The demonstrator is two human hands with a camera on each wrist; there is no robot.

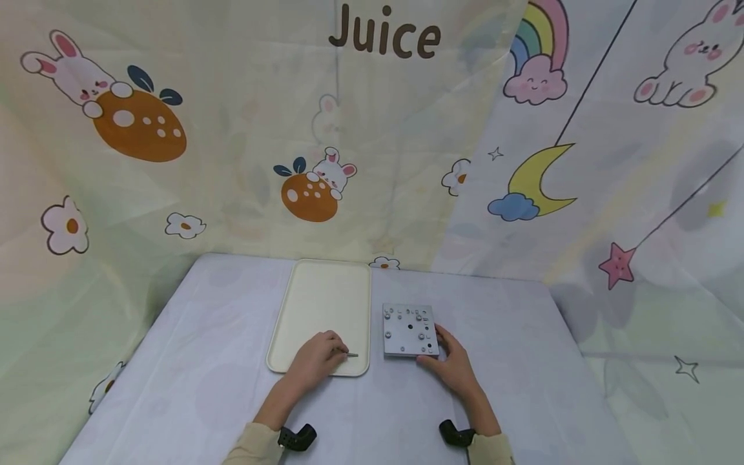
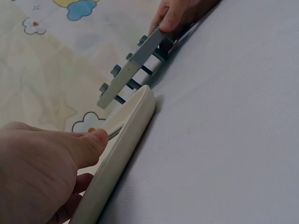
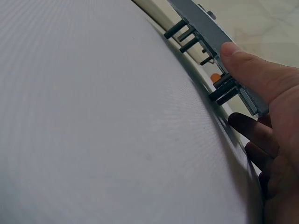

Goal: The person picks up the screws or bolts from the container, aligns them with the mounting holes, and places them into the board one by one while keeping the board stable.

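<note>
A square grey metal plate (image 1: 401, 327) with several screws through it stands right of the tray, their shanks sticking out below it in both wrist views. My right hand (image 1: 456, 368) grips its near right corner, the thumb (image 3: 247, 65) on the front edge. Over the near end of the cream tray (image 1: 325, 290), my left hand (image 1: 316, 358) pinches a thin metal pin or screw (image 1: 352, 354) between thumb and fingers. In the left wrist view the pin (image 2: 115, 132) points away from the thumb; its exact kind cannot be told.
A white cloth (image 1: 192, 374) covers the table. Behind it hangs a printed curtain (image 1: 232, 161) with rabbits and flowers. The tray's raised rim (image 2: 126, 154) lies beside my left hand. Black wrist devices (image 1: 298, 438) sit on both forearms.
</note>
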